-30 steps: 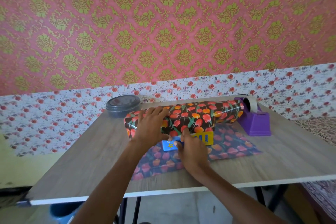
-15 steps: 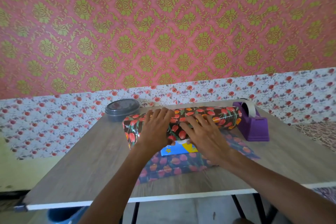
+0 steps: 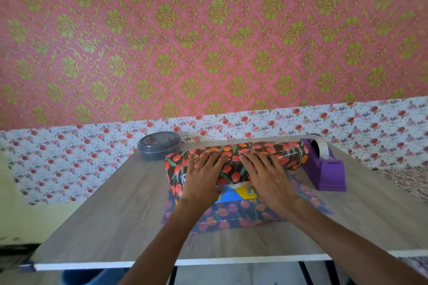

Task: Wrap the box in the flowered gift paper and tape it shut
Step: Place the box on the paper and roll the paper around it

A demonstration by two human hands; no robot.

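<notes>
So the box (image 3: 238, 194) sits around the middle of the worktop (image 3: 115, 215), on top of the flowered gift paper (image 3: 232, 168). Only a small blue and yellow strip of it shows, peeking out between the two wrists. The far part of the paper is pulled up and over the box toward the person, and it bulges into a rounded, shiny hump of dark paper with red and orange tulips. The near part lies flat on the worktop and looks duller and more purplish.

Both hands are spread flat on the folded-over paper, pressing down, not gripping anything. The left hand (image 3: 203, 176) covers the left half with its fingers fanned out and pointing away from the person. The right hand (image 3: 266, 173) sits just beside it on the right half, and there's a small gap between the two.

A purple tape dispenser (image 3: 327, 172) stands just right of the paper hump, so close it could be touching, though that's hard to tell. It holds a pale roll of tape (image 3: 323, 148). A grey round lidded container (image 3: 159, 146) sits at the far left corner of the paper, right by the wall.
</notes>
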